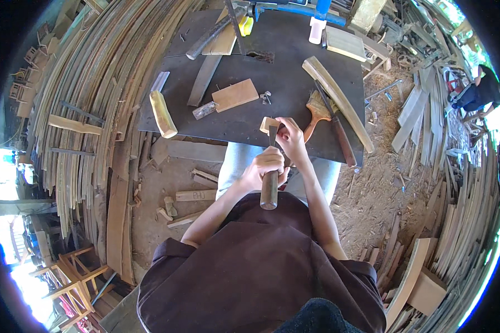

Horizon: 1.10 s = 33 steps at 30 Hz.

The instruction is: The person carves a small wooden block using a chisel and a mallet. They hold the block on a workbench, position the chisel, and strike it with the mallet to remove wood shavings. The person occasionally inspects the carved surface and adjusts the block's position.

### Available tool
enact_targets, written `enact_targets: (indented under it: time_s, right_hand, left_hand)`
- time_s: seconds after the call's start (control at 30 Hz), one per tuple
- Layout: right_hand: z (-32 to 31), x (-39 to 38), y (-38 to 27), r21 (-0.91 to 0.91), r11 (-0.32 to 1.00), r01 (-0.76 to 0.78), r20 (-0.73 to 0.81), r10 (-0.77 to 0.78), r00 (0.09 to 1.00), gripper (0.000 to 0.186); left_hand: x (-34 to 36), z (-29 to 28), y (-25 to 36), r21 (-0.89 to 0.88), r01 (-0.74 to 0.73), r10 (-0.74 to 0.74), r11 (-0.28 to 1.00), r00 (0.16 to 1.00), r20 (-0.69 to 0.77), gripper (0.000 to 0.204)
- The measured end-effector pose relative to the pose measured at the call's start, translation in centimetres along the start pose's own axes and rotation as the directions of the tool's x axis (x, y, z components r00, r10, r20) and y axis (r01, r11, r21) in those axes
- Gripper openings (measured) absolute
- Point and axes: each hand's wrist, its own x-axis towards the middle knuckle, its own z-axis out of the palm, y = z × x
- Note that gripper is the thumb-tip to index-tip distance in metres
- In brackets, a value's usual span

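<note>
In front of my body, my left hand is closed around a chisel with a round wooden handle, its flat metal blade pointing toward the table. My right hand pinches a small pale wood piece at the table's near edge. The blade lies up against this piece, partly covering it; their exact contact cannot be made out. Just right of my right hand lies a wide brush with an orange-brown handle. Beyond my hands, a flat wooden block rests on the dark tabletop.
A long wood strip and a dark-handled tool lie at the table's right. Small metal pieces sit by the block. A wood stick lies at left. Stacked planks flank the table; another person is far right.
</note>
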Motion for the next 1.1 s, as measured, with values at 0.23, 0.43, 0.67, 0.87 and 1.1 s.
enact_targets:
  time_s: [0.23,0.43,0.67,0.87,1.1]
  right_hand:
    - [-0.1,0.1,-0.3,-0.004,1.000,-0.011,0.009,0.011,1.000,0.048]
    - [-0.1,0.0,-0.5,-0.015,1.000,-0.010,0.026,0.010,1.000,0.048]
    - [-0.4,0.1,-0.3,-0.035,0.999,0.001,0.049,0.001,0.999,0.051]
    - [-0.3,0.2,-0.6,-0.074,0.997,0.022,0.050,-0.018,0.999,0.051]
    - [-0.6,0.2,-0.8,-0.030,0.999,-0.028,0.062,0.029,0.998,0.049]
  left_hand:
    - [1.0,-0.8,-0.7,0.039,-0.022,0.020,0.999,0.999,0.050,0.029]
    - [-0.5,-0.7,0.3,-0.005,-0.020,0.020,1.000,1.000,0.011,0.030]
    - [0.5,-0.6,-0.7,0.000,0.035,-0.035,0.999,0.998,-0.043,0.029]
    - [0.1,-0.7,-0.3,-0.035,0.015,-0.015,0.999,1.000,-0.005,0.029]
    - [0.0,-0.6,-0.4,-0.015,-0.001,0.001,1.000,0.999,-0.035,0.030]
